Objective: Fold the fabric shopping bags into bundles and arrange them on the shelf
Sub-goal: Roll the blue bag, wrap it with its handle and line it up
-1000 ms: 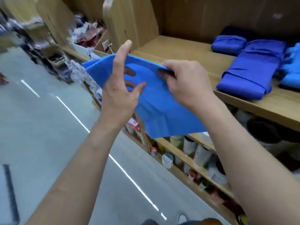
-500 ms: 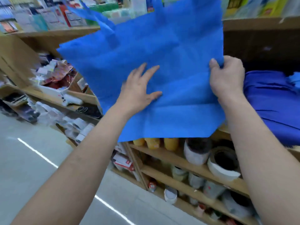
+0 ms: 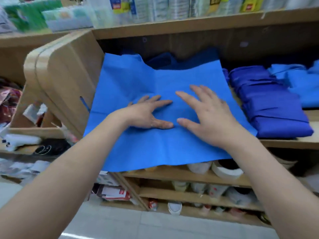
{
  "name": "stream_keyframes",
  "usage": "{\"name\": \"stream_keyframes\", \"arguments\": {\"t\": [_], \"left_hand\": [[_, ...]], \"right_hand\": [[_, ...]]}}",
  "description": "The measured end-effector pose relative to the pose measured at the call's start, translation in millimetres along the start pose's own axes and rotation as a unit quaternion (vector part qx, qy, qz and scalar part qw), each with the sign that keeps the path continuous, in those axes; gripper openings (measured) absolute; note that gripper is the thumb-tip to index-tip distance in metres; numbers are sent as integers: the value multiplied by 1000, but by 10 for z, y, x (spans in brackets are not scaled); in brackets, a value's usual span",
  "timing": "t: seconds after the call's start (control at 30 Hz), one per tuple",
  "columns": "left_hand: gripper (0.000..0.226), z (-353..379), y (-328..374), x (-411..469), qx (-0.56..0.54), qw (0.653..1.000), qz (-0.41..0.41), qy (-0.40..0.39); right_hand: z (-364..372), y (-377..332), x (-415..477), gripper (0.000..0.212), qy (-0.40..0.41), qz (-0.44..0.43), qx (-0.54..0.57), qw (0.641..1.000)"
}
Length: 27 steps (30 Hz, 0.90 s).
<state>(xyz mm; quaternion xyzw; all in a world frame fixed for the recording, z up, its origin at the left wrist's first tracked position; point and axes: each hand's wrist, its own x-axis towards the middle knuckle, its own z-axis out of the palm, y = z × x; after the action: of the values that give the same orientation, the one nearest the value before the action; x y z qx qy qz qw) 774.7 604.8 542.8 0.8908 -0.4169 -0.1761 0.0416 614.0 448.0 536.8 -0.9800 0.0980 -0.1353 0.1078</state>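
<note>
A light blue fabric bag (image 3: 138, 80) lies spread flat on the wooden shelf (image 3: 293, 144), its near edge hanging over the shelf's front. My left hand (image 3: 148, 114) presses flat on the middle of the bag, fingers spread. Just to its right, my right hand (image 3: 207, 112) lies flat on the bag too, thumb near the left thumb. A darker blue folded bundle (image 3: 269, 107) sits on the shelf right of the spread bag. Further light blue bags (image 3: 302, 83) lie at the far right. A dark blue bag (image 3: 165, 62) shows behind the spread bag.
A wooden side panel (image 3: 65, 80) closes the shelf on the left. Packaged goods (image 3: 155, 7) fill the shelf above. Cups and jars (image 3: 224, 169) stand on the lower shelves. A neighbouring rack (image 3: 25, 135) with small goods is at the left, grey floor (image 3: 155, 228) below.
The bag was held up in the air by both hands; now it lies flat on the shelf with both palms pressing on it. My right hand has let go of its edge.
</note>
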Motion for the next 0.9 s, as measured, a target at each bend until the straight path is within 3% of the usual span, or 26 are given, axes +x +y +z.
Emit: {"name": "stream_keyframes", "arguments": {"t": [0.07,0.13,0.17,0.23,0.3,0.37,0.47,0.53,0.6,0.67,0.77,0.9], "left_hand": [[93,-17,78,-65,-6,998,25,63],[78,-32,147,-307,-30,988,66,139],[79,-17,147,-476,-53,986,83,137],[93,96,116,-854,-72,992,87,56],[104,324,9,-1129,43,997,59,0],[99,511,-125,-1218,140,989,35,42],[93,490,-212,-1217,99,992,12,81],[82,408,-216,-1188,74,994,17,81],[78,344,-202,-1157,60,996,21,62],[81,260,-214,-1137,57,998,24,29],[83,85,-354,-1210,76,997,23,25],[34,-35,-694,-1356,17,993,2,116]], "right_hand": [[117,-20,-23,66,-141,-8,-28,990],[156,26,5,64,-172,1,-35,985],[166,50,18,64,-171,3,-33,985],[166,67,26,63,-175,2,-37,984],[178,75,38,62,-179,4,-41,983],[182,59,49,63,-170,2,-38,985],[90,3,11,73,-153,-20,17,988],[-45,-56,-87,90,-199,-60,59,976],[-149,-107,-218,101,-279,-100,14,955],[-164,-117,-304,91,-295,-119,-56,946],[-220,-53,-309,70,-251,-81,-20,964],[-415,101,-345,40,-190,5,19,981]]}}
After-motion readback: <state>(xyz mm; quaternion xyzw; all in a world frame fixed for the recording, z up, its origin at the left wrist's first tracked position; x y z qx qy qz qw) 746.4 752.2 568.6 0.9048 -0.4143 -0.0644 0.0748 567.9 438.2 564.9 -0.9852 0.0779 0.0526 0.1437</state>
